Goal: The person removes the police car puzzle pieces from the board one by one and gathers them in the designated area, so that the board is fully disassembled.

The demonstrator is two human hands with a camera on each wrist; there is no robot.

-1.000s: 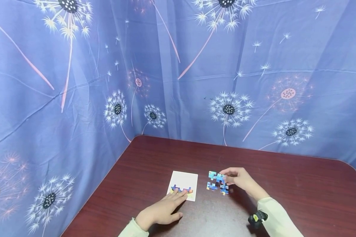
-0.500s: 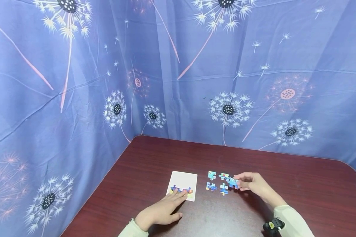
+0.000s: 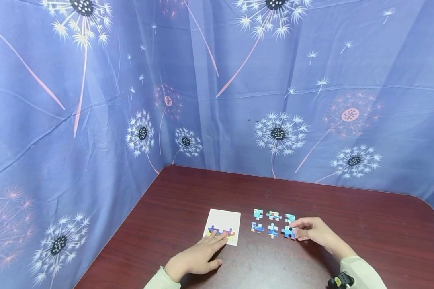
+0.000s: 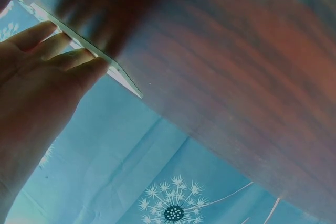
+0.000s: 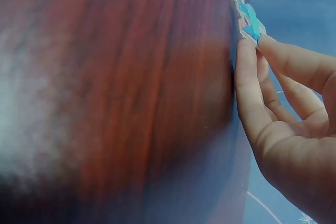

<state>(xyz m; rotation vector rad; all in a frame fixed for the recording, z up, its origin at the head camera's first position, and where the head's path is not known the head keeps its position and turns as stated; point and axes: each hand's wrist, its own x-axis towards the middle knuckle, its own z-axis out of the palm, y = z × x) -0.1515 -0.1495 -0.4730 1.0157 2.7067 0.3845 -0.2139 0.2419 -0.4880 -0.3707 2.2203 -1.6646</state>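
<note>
My left hand (image 3: 200, 255) lies with its fingers extended over the lower part of a white puzzle board (image 3: 224, 218), its fingertips on the row of joined pieces (image 3: 217, 231) there. The left wrist view shows those fingers reaching the board's edge (image 4: 123, 77). Over on the right, my right hand (image 3: 314, 232) pinches a blue puzzle piece (image 3: 288, 232) between thumb and forefinger, close over the table. That piece (image 5: 253, 23) also shows at the fingertips in the right wrist view. Just beyond it lies a light-blue corner piece (image 3: 290, 218).
Several loose puzzle pieces lie between the board and my right hand: a corner piece (image 3: 258, 214), a long one (image 3: 273, 215), a blue one (image 3: 258, 227) and another (image 3: 273, 230). The dark red-brown table (image 3: 365, 224) meets a blue dandelion curtain (image 3: 238, 132) at the back.
My right hand has moved right from the other loose pieces, leaving the light-blue corner piece on the table, then come nearer with the blue piece. My left hand has not moved.
</note>
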